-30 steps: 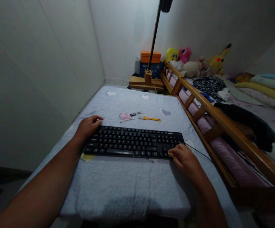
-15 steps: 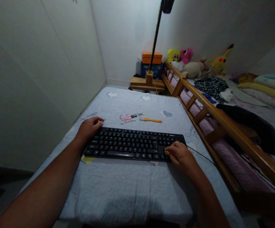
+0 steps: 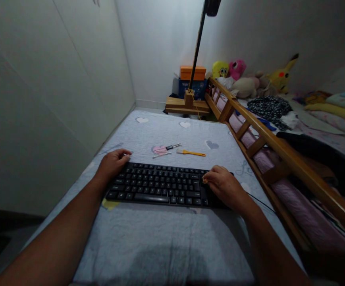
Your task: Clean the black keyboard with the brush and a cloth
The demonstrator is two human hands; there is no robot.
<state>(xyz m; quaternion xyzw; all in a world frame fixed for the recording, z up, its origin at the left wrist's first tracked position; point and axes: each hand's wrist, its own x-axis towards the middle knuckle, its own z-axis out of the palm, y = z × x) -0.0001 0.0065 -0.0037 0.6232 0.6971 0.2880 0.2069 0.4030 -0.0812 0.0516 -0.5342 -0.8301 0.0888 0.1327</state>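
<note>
A black keyboard (image 3: 157, 182) lies flat on the cloth-covered surface, its number pad partly hidden under my right hand. My left hand (image 3: 112, 163) holds the keyboard's far left corner, fingers bent along the edge and thumb close to them. Over the right end of the keys is my right hand (image 3: 222, 184), its fingertips pinching a small yellowish-tan piece (image 3: 205, 180) against the keys. What that piece is made of is too small to tell. Beyond the keyboard lie a brush (image 3: 193, 153) with a yellow handle, tweezers (image 3: 174, 146) with a dark grip, and white cotton swabs (image 3: 162, 155).
The light blue quilted cloth (image 3: 160, 230) has heart prints. A wooden bed rail (image 3: 258, 127) runs along the right, with plush toys (image 3: 243, 85) and bedding behind it. At the far end stand a lamp pole (image 3: 197, 47) on a wooden base and an orange box (image 3: 193, 73).
My right hand has moved a little left and away from me across the number pad, with the small piece in its fingertips. My left hand stays at the keyboard's corner.
</note>
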